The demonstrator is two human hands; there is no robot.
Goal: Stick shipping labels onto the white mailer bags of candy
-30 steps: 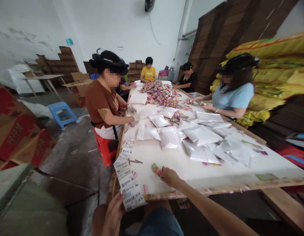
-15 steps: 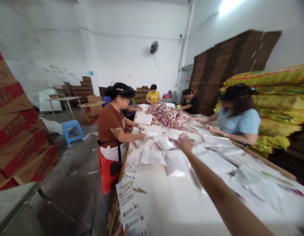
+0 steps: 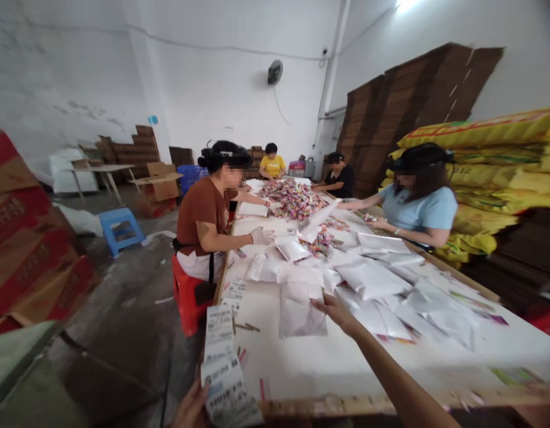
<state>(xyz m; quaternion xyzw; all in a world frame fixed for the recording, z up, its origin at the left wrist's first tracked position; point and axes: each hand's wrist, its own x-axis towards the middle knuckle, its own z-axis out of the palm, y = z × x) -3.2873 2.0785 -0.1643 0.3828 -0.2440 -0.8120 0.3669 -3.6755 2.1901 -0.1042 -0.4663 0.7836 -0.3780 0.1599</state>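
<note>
My left hand (image 3: 191, 405), partly cut off at the bottom edge, grips a strip of printed shipping labels (image 3: 225, 386) with barcodes. The strip runs up along the table's left edge. My right hand (image 3: 338, 314) has its thumb and fingers closed on the right edge of a flat white mailer bag (image 3: 302, 315), which lies on the white table. Filled white bags (image 3: 265, 268) lie just beyond it. More white bags (image 3: 375, 276) are heaped to the right of my right hand.
Colourful small packets (image 3: 293, 199) form a pile farther up the table. A tilted white bag (image 3: 318, 221) overlaps its near side. Co-workers sit on both sides, one with a gloved hand (image 3: 262, 236) near the bags. Red-striped cartons (image 3: 23, 238) are stacked at left.
My right hand has come nearer from beside the packets and now holds the bag's edge. My left hand and the labels show farther into view. A tilted white bag has appeared by the pile.
</note>
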